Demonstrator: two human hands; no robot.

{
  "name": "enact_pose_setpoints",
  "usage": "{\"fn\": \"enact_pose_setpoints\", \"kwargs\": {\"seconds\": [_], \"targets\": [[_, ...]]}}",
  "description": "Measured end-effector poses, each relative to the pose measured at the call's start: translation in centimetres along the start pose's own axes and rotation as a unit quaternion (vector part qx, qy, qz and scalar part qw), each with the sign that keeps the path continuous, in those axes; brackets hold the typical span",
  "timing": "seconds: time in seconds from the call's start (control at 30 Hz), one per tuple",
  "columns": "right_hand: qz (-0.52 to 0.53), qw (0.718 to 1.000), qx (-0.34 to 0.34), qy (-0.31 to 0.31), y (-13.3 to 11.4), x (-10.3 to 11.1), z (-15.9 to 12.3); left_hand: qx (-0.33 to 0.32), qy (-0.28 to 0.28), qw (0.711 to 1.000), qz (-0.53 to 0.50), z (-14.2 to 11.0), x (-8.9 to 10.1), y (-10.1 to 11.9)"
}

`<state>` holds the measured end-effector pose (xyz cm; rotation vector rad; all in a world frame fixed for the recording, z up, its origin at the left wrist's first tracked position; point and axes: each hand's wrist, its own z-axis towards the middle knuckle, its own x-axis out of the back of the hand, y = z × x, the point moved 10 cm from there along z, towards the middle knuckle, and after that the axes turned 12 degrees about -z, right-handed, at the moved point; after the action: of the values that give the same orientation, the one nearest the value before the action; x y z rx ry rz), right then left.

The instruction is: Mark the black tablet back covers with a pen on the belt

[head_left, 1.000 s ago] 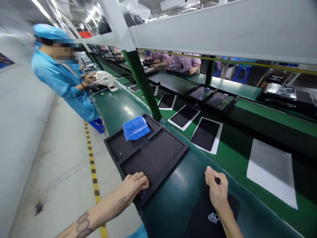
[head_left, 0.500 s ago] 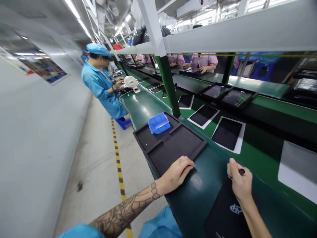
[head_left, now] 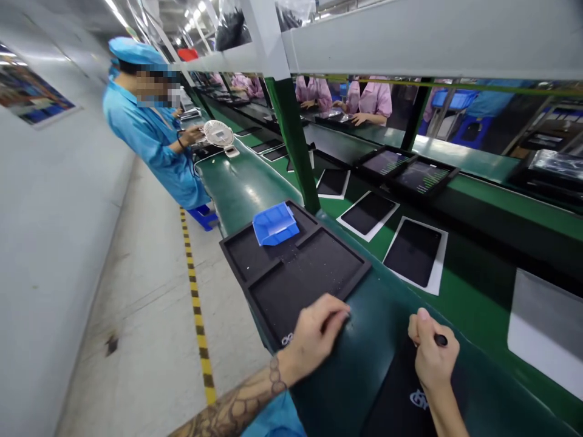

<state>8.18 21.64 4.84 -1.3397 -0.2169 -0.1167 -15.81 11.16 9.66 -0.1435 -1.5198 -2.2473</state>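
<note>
My left hand [head_left: 314,331] is closed, thumb and fingers pressed together, at the near right edge of the black divided tray [head_left: 291,290]. Whether anything small sits between those fingertips is hidden. My right hand [head_left: 435,352] makes a fist around a black rod-like tool [head_left: 440,340], of which only the round dark end shows. Beneath that fist lies a flat black sheet or panel [head_left: 394,394] with a white logo, partly covered by my hand and wrist. A blue plastic bin [head_left: 276,224] rests in the tray's far part, and tiny pale specks dot the tray floor.
On the green conveyor [head_left: 473,267], dark tablet-like panels [head_left: 412,252] lie on white sheets. A white sheet [head_left: 546,328] is at right. A green post [head_left: 294,142] rises behind the tray. A co-worker in blue [head_left: 146,121] sits at far left near a white fan [head_left: 218,133].
The view has shifted, so the co-worker and tray appear farther left. My left hand's fingers have curled in more near the tray edge. My right hand still grips the black tool.
</note>
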Motion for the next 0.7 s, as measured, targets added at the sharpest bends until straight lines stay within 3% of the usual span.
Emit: {"fn": "enact_pose_setpoints", "kwargs": {"seconds": [0.1, 0.17, 0.27, 0.33, 0.37, 0.43, 0.5, 0.6, 0.63, 0.7], "targets": [[-0.012, 1.0, 0.003, 0.003, 0.3, 0.1, -0.2, 0.02, -0.076, 0.991, -0.104, -2.7, -7.3, 1.1], [-0.022, 1.0, 0.011, 0.008, 0.5, -0.1, -0.3, 0.028, -0.087, 0.987, -0.13, -4.7, -10.3, 0.9], [-0.026, 0.999, 0.023, -0.003, -0.1, -1.1, 0.2, 0.013, -0.091, 0.983, -0.156, -7.1, -12.5, 0.6], [0.0, 0.999, 0.007, -0.038, -0.7, -1.5, 1.1, 0.012, -0.124, 0.977, -0.17, -8.1, -13.5, 0.8], [0.027, 0.998, -0.013, -0.046, -0.9, -0.9, 1.5, 0.017, -0.143, 0.974, -0.175, -8.5, -14.0, 1.0], [0.077, 0.994, -0.07, -0.022, -0.8, 2.5, 1.4, 0.027, -0.169, 0.969, -0.179, -9.2, -14.7, 1.2], [0.059, 0.988, -0.135, 0.039, 0.1, 7.8, -1.2, 0.022, -0.174, 0.967, -0.185, -9.8, -14.9, 1.6], [-0.114, 0.967, -0.204, 0.099, 2.3, 14.4, -9.2, 0.01, -0.169, 0.967, -0.191, -10.8, -15.1, 1.8], [-0.156, 0.957, -0.218, 0.11, 3.1, 15.5, -12.1, 0.006, -0.167, 0.967, -0.194, -11.1, -15.2, 1.9], [-0.167, 0.944, -0.267, 0.097, 5.3, 15.5, -17.4, 0.014, -0.165, 0.965, -0.201, -11.3, -15.4, 2.1]]}}
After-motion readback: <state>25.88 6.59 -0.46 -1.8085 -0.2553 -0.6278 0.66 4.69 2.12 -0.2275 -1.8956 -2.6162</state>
